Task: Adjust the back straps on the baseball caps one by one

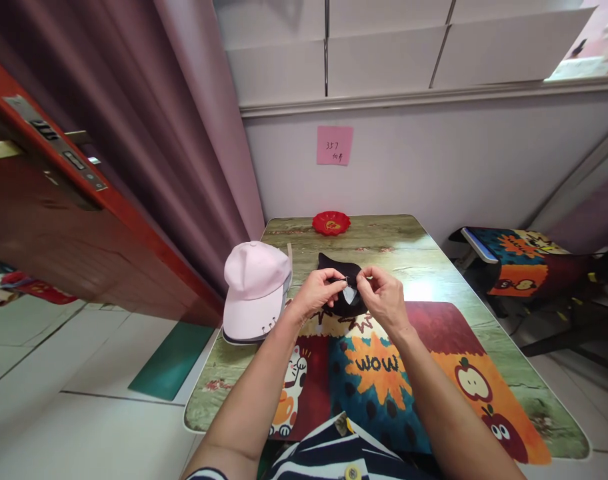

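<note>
My left hand [320,292] is closed in a pinch, thumb and index finger pressed together at a thin strand. From that strand, between my hands, hangs a small pale silvery pendant [349,294], shaped like a heart or leaf. Opposite it, my right hand [383,295] also pinches at the strand's other side, its fingertips close to the pendant. Behind and below the pendant lies a black item [329,263] with a curved edge. My fingers cover part of it, so its kind does not show.
A pale pink cap [257,277] stands at the table's left edge. At the back sits a red scalloped dish [331,223]. A colourful printed mat [379,380] covers the near part of the wood-patterned table [384,237]. A pink note [335,145] is on the wall.
</note>
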Motion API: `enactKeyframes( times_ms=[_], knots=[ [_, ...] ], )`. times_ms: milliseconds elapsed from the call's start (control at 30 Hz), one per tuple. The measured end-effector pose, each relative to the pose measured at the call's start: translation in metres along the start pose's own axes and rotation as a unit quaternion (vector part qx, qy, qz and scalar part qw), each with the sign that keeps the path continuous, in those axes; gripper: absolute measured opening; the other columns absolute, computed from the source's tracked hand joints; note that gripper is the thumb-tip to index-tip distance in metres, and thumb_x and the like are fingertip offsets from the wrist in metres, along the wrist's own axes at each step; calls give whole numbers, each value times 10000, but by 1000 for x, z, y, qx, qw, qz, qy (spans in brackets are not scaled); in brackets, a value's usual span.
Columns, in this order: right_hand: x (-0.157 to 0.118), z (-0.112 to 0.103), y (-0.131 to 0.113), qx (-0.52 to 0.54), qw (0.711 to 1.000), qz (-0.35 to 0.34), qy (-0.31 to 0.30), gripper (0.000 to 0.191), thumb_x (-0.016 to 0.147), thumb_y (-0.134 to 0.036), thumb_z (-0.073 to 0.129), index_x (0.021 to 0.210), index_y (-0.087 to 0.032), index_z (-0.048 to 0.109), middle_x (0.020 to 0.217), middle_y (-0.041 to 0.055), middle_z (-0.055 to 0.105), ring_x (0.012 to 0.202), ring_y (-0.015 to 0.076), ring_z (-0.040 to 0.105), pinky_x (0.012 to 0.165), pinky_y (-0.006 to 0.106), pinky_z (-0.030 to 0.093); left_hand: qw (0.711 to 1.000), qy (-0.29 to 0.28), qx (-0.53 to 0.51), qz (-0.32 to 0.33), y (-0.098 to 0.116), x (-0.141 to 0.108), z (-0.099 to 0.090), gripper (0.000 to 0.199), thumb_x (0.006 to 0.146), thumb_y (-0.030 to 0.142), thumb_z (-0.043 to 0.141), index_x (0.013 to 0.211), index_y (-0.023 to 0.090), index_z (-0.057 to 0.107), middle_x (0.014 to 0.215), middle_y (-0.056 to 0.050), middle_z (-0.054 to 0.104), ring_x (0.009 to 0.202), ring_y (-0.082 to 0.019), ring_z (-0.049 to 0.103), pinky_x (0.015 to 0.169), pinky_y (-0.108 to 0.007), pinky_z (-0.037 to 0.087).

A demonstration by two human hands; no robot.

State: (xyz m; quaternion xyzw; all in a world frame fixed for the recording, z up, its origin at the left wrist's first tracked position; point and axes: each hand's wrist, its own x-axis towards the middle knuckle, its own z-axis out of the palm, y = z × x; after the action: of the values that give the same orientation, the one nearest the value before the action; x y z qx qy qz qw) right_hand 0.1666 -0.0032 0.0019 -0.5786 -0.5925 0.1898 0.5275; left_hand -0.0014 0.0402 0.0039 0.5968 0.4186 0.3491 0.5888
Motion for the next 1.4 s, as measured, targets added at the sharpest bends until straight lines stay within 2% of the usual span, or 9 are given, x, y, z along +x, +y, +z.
enactKeyframes(
  times_ms=[133,300,567,733,900,1000,1200,1400],
  knots=[
    [2,0,-4,-28,1000,3,-2,241,851,-395,591,697,-210,614,729,16,632,501,115,490,549,278,386,1000,9,2,6,-2,-3,1,244,773,345,725,872,137,644,606,46,568,436,-51,502,422,-156,406],
    [5,-1,2,-34,999,30,-1,246,844,-403,610,684,-217,625,696,21,653,512,135,514,563,288,397,1000,22,14,8,-6,-3,3,204,784,305,710,887,144,638,617,43,579,433,-53,512,415,-152,416],
    [6,-3,6,-54,998,-36,-25,190,825,-350,623,697,-210,606,878,44,717,541,113,543,598,278,419,999,23,34,13,-5,-1,4,207,809,326,702,894,147,642,594,44,582,437,-65,534,421,-161,436],
    [8,-5,10,-45,997,-35,-51,187,813,-344,637,689,-205,616,862,43,719,528,107,525,568,269,406,999,22,47,14,-1,-5,4,213,801,321,711,904,148,642,606,43,594,442,-67,547,430,-164,433],
    [14,-10,12,-36,992,-9,-117,179,803,-340,642,683,-208,627,817,32,720,514,109,496,520,259,374,998,13,55,17,1,-8,3,222,791,305,704,935,148,640,639,36,607,466,-78,569,454,-176,446],
    [18,-14,9,-58,987,-21,-146,172,806,-334,634,683,-214,622,799,25,721,527,116,489,534,262,374,997,11,72,20,-1,-6,3,217,789,295,684,954,159,648,639,42,594,483,-86,555,467,-189,448],
    [23,-20,2,-91,978,-72,-174,189,831,-339,617,690,-217,648,768,26,706,593,139,530,585,269,391,985,46,149,74,-4,-2,3,173,767,305,696,859,158,692,619,50,550,523,-76,436,493,-193,329],
    [23,-22,-2,-98,977,-47,-183,191,825,-340,612,682,-216,635,749,20,703,551,129,514,555,262,371,989,24,132,66,-2,-4,1,173,765,256,664,902,162,709,626,49,549,557,-88,444,534,-201,340]
  ],
)
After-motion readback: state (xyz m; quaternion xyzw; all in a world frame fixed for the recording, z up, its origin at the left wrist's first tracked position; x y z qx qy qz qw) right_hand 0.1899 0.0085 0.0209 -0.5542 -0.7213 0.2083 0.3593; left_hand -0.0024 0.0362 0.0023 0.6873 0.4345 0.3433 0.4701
